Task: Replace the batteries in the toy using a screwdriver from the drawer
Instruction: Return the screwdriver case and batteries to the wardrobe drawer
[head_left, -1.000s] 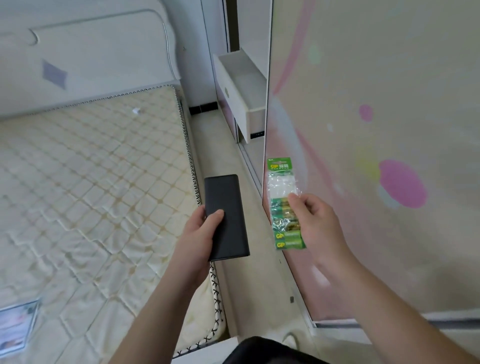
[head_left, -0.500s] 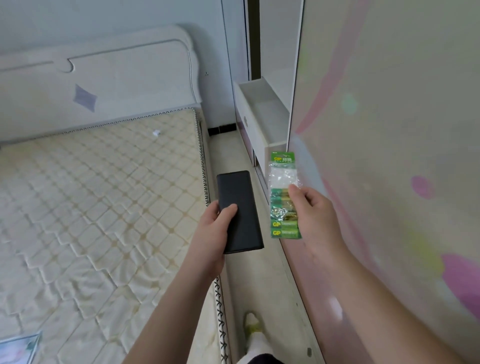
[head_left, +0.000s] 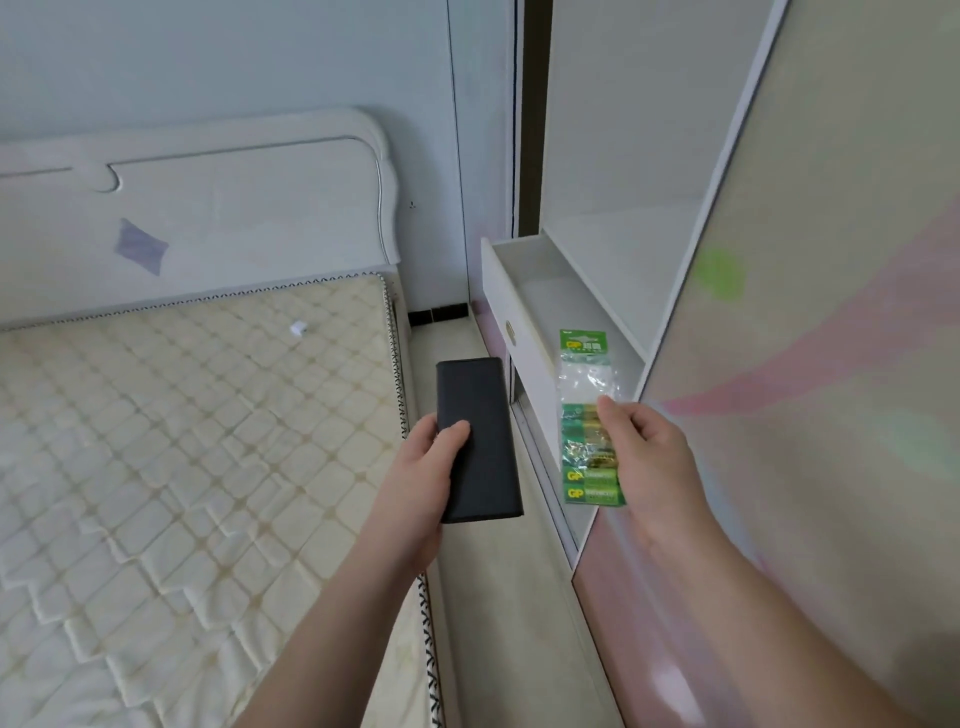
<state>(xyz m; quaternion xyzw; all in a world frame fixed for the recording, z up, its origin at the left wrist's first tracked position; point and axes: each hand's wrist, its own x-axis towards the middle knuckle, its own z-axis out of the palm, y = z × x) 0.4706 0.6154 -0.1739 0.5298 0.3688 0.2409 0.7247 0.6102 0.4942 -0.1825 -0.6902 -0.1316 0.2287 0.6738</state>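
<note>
The left hand (head_left: 421, 483) grips a flat black rectangular case (head_left: 478, 441), with the thumb lying on its top face and the fingers under it. The right hand (head_left: 644, 457) pinches a clear plastic pack of batteries with green printed labels (head_left: 589, 421) by its right edge, and the pack hangs upright. The grips of both hands are the same as a second ago; what has changed is the view. The head has lifted, and the open white drawer (head_left: 524, 322) of the wardrobe, which was far above the hands before, is now just beyond the right hand, close behind the top of the battery pack. Left of the left hand lies the cream quilted mattress (head_left: 182, 441) of the bed.

I judge that the person walks towards the drawer. The inside I can see looks bare. No toy is in view, and no screwdriver; maybe the black case contains it, but I cannot tell.
</note>
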